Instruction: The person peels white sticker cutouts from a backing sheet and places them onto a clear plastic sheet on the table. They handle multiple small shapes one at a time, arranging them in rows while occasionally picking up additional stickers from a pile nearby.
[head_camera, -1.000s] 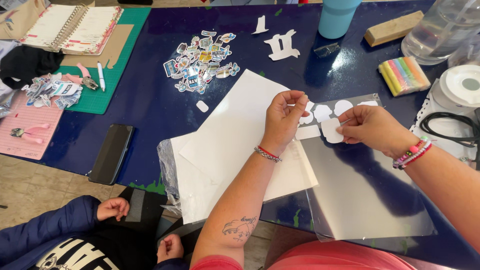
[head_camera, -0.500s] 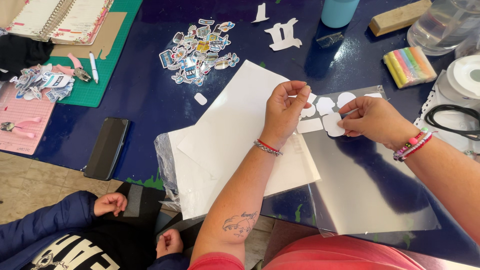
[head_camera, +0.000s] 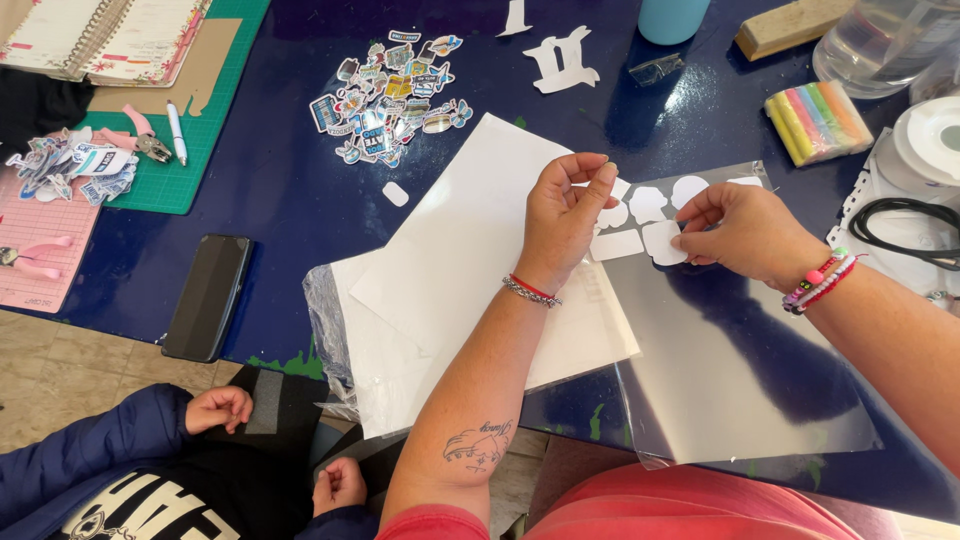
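Pinching a white sticker cutout at centre right of the frame, the right hand is seen over a clear sheet on the blue counter. Thumb and fingertips of the left hand are pressed together just beside it, above white paper.

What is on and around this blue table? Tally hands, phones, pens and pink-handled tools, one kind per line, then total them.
Wearer's hands: 2, left hand and right hand
Other person's hands: 2
Phone: 1
Pen: 1
Pink-handled tools: 2
Total: 8
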